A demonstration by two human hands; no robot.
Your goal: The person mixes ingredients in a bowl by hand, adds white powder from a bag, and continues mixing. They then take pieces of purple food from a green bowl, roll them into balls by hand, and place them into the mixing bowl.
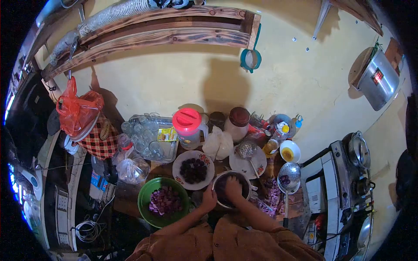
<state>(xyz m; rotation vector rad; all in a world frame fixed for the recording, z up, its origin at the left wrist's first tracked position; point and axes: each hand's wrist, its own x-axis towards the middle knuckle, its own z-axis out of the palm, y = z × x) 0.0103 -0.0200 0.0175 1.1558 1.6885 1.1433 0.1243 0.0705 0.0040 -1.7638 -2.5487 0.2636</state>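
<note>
At the lower center of the frame, the right hand (234, 188) reaches down into a metal pot (249, 192) with something dark purple inside; its fingertips are hidden, so whether they pinch anything cannot be told. The left hand (209, 198) is at the pot's left edge, fingers pointing up the frame, too small in view to tell if they grip the rim. Left of the hands, a green basin (142, 210) holds diced purple pieces (165, 202), and above it a floral plate (178, 168) bears dark round pieces (193, 170). Just above the pot, a skimmer (246, 150) lies on a second plate (237, 168). To the right, purple-pink scraps (273, 196) are strewn over the table (297, 212), beside a long-handled ladle (294, 171) with a few purple pieces in its bowl. A pitcher with a red lid (187, 119) stands near the middle of the frame, right of a tray (171, 155) of glassware
</note>
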